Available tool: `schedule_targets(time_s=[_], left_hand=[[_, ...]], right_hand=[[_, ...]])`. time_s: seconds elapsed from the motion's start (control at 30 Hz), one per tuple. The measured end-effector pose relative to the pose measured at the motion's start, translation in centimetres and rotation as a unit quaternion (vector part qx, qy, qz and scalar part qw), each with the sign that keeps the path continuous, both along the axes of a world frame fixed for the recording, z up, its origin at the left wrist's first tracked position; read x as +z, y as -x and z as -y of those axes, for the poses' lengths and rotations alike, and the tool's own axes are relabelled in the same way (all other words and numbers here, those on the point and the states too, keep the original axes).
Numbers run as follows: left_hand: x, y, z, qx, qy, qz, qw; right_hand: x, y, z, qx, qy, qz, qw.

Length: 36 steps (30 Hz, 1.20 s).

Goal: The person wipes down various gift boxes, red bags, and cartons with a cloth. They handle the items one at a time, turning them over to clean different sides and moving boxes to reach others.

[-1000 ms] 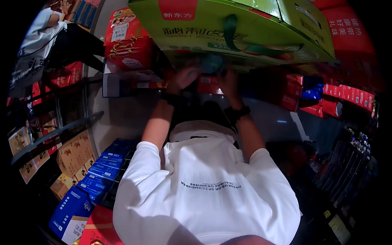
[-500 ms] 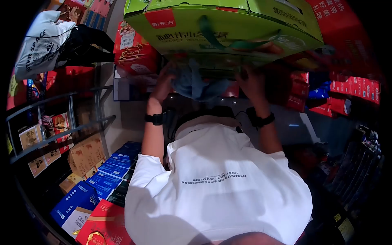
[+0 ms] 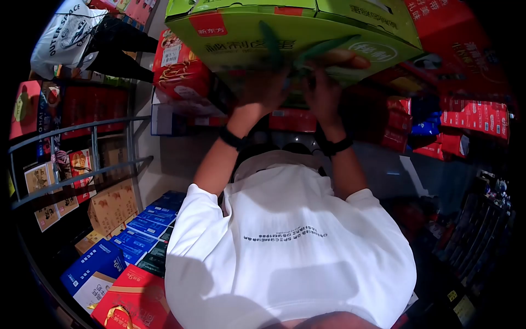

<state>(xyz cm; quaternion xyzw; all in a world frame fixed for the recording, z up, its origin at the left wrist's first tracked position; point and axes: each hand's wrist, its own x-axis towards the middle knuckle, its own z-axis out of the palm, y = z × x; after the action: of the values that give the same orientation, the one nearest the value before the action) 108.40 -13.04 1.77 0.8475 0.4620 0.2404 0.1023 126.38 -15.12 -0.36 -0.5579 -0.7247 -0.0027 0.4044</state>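
Observation:
A large green box [image 3: 235, 33] with a red label stands at the top of the head view. Two ends of a dark green ribbon [image 3: 323, 48] spread over its front face. Both hands are at the lower front of this box, in shadow. My left hand [image 3: 266, 90] is just below the ribbon's middle, its fingers dark and hard to make out. My right hand [image 3: 322, 90] is beside it, fingers bent at the ribbon's lower part; what they pinch is too dark to see. Each wrist wears a black band.
Red gift boxes [image 3: 183, 71] stand left of the green box, more red packages [image 3: 475, 118] to the right. A metal rail [image 3: 82, 126] runs along the left. Blue boxes [image 3: 98, 263] and a red box [image 3: 137, 296] lie lower left. Another person [image 3: 118, 44] is at upper left.
The blue-grey cloth between my hands is gone from view. My hands have moved closer together, the left one rightward and up to the ribbon. The ribbon ends have shifted on the box.

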Motion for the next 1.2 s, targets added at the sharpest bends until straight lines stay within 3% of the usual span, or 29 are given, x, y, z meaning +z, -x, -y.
schedule_targets(time_s=[0.03, 0.1, 0.17, 0.37, 0.5, 0.63, 0.7, 0.73, 0.77, 0.83, 0.9, 0.93, 0.97, 1.07, 1.17, 1.2], left_hand=[[-0.4, -0.1, 0.1, -0.022, -0.041, 0.034, 0.998], [-1.4, -0.7, 1.1, 0.003, 0.052, 0.066, 0.996], [-1.7, -0.8, 0.7, 0.002, 0.027, 0.065, 0.997], [-3.1, -2.2, 2.2, 0.048, 0.109, 0.091, 0.989], [-2.2, -3.0, 2.4, 0.055, 0.089, 0.109, 0.988], [0.1, -2.5, 2.0, 0.048, 0.035, 0.114, 0.992], [0.9, -1.7, 2.4, 0.001, 0.185, 0.153, 0.971], [1.9, -1.8, 1.9, 0.044, 0.358, 0.180, 0.915], [2.0, -1.6, 1.8, 0.035, 0.362, 0.172, 0.916], [1.9, -1.9, 1.2, -0.011, 0.249, 0.243, 0.937], [2.6, -2.4, 1.3, -0.010, 0.211, 0.265, 0.941], [2.8, -3.0, 1.7, 0.006, 0.251, 0.294, 0.922], [3.6, -2.9, 1.6, 0.016, 0.309, 0.284, 0.907], [1.7, -3.0, 1.4, 0.007, 0.356, 0.313, 0.880], [1.2, -1.9, 1.5, 0.007, 0.364, 0.315, 0.876], [0.4, -1.6, 1.3, 0.019, 0.482, 0.415, 0.771]], right_hand=[[0.3, 0.0, 0.0, 0.000, 0.000, 0.000, 1.000], [0.2, -0.2, -0.2, 0.021, -0.009, 0.024, 0.999], [0.0, -0.1, -0.6, 0.027, -0.018, 0.017, 0.999], [-0.1, -0.5, 0.8, 0.072, -0.033, -0.002, 0.997], [1.4, -0.6, 0.0, 0.101, 0.044, -0.002, 0.994], [3.3, -0.4, 0.3, 0.114, 0.090, -0.088, 0.985], [3.3, -0.6, 1.6, 0.096, 0.033, -0.222, 0.970], [1.3, -1.1, 3.0, 0.053, 0.006, -0.243, 0.968], [1.1, -1.1, 3.1, 0.054, 0.028, -0.265, 0.962], [-0.6, -1.2, 5.0, 0.122, 0.194, -0.192, 0.954], [-2.8, -0.8, 4.9, 0.138, 0.223, -0.203, 0.943], [-7.1, -0.9, 5.0, 0.210, 0.272, -0.207, 0.916], [-7.9, -0.3, 5.2, 0.210, 0.272, -0.208, 0.916], [-6.6, 1.1, 5.6, 0.181, 0.322, -0.406, 0.836], [-6.3, -1.7, 4.6, 0.184, 0.366, -0.405, 0.817], [-2.8, -2.2, 5.2, 0.092, 0.285, -0.446, 0.843]])
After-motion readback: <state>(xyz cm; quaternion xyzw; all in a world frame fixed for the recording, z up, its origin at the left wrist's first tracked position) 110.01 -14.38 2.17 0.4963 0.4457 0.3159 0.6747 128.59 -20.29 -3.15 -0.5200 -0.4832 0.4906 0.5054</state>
